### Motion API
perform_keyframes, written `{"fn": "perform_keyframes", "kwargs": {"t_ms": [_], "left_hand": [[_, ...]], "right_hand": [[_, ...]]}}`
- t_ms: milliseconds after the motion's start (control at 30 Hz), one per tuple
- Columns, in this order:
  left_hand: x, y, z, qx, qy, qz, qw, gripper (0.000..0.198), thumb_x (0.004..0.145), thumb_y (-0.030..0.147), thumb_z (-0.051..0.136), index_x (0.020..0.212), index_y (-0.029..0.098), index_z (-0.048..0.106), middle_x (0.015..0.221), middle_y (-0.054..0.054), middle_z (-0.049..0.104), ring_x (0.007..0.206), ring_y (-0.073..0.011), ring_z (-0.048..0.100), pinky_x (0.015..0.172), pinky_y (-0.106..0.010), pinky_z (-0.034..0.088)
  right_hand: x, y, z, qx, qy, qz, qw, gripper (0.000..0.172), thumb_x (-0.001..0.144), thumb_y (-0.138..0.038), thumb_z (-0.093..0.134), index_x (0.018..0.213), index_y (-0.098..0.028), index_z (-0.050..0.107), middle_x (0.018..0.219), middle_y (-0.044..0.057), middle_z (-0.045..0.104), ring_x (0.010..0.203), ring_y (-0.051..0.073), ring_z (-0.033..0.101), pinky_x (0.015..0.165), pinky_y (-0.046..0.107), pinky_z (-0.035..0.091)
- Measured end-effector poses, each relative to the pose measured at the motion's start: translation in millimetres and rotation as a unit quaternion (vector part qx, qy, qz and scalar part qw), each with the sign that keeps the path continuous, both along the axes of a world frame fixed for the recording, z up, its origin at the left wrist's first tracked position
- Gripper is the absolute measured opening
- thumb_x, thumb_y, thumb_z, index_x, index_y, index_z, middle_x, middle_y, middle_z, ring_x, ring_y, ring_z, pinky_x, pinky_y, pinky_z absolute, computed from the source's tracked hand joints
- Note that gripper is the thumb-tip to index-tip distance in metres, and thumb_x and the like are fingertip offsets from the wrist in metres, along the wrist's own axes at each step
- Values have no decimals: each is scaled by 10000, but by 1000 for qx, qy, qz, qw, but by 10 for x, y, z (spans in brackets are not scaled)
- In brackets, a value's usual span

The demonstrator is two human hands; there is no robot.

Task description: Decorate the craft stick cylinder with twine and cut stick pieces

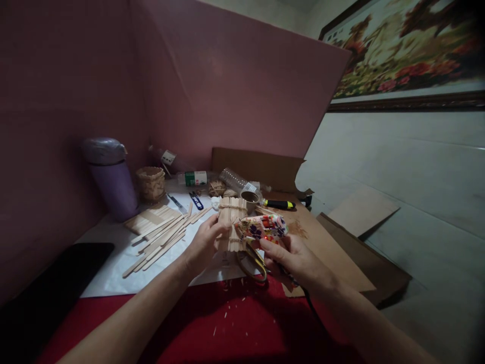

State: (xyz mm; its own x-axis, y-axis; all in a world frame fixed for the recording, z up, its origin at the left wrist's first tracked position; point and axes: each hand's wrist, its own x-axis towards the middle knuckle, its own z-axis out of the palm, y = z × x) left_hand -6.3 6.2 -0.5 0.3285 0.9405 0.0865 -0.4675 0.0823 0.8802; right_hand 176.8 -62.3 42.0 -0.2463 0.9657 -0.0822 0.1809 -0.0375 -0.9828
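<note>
My left hand (204, 242) is closed around a small cylinder made of upright wooden craft sticks (232, 217), holding it above the white sheet (109, 273). My right hand (291, 258) grips a glue gun with a flowered pattern (263, 227), its nozzle pointing left against the side of the stick cylinder. The gun's dark cord runs down under my right wrist. Loose wooden sticks (161, 237) lie fanned out on the sheet to the left of my left hand.
A purple flask (111, 177) and a small woven basket (150, 184) stand at the back left. Clear plastic bottles (235, 181), blue snips (196, 200), a yellow-black cutter (278, 204) and twine sit behind. Yellow-handled scissors (252, 263) lie below the gun. Cardboard (329, 242) spreads right; a dark phone (56, 283) lies left.
</note>
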Motion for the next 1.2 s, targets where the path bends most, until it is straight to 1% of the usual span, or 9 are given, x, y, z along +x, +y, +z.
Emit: {"fn": "perform_keyframes", "kwargs": {"t_ms": [100, 233, 367, 533, 700, 900, 1200], "left_hand": [[-2, -5, 6, -8, 0, -2, 1000, 366, 716, 294, 687, 1051, 154, 648, 994, -107, 710, 877, -249, 662, 736, -354, 540], [6, -3, 21, -17, -2, 2, 1000, 387, 684, 293, 706, 1037, 148, 636, 966, -102, 709, 863, -242, 651, 730, -343, 528], [9, 15, 13, -17, -6, 1, 1000, 374, 667, 291, 714, 1004, 148, 632, 951, -105, 704, 849, -240, 647, 721, -341, 520], [2, 12, 2, -17, -7, 5, 1000, 375, 672, 285, 718, 1014, 153, 638, 960, -97, 695, 853, -232, 647, 725, -333, 509], [-3, -5, 13, -10, -18, -9, 1000, 377, 685, 286, 720, 1026, 155, 627, 982, -101, 698, 887, -248, 655, 774, -363, 510], [-1, 7, 13, -11, -5, 3, 1000, 372, 676, 287, 722, 1011, 156, 625, 975, -108, 696, 860, -247, 653, 716, -344, 510], [3, 11, 2, 1, -6, 6, 1000, 335, 679, 276, 711, 979, 161, 616, 963, -94, 690, 862, -250, 650, 719, -348, 510]], "right_hand": [[-2, 3, -11, 5, 3, -5, 1000, 475, 782, -649, 614, 723, -186, 528, 454, -77, 456, 316, 46, 327, 289, 180, 248], [0, -5, -10, 11, -7, -4, 1000, 471, 817, -613, 609, 657, -184, 499, 448, -68, 455, 328, 40, 333, 308, 176, 241], [-7, -21, 6, 12, -1, -10, 1000, 463, 826, -608, 602, 660, -193, 478, 442, -72, 449, 331, 41, 328, 315, 175, 233], [-3, -27, -6, 12, 0, -9, 1000, 449, 838, -592, 599, 667, -196, 473, 452, -72, 453, 336, 41, 332, 318, 173, 228], [-8, -12, -18, 15, 2, -8, 1000, 449, 845, -576, 598, 643, -195, 474, 450, -70, 449, 335, 44, 335, 317, 182, 242], [-7, -9, -5, 13, -4, -9, 1000, 449, 849, -569, 598, 637, -194, 475, 431, -72, 442, 326, 42, 325, 312, 181, 228], [-1, -17, -26, 4, -13, -24, 1000, 457, 837, -585, 608, 644, -198, 460, 453, -70, 448, 342, 43, 335, 321, 179, 230]]}}
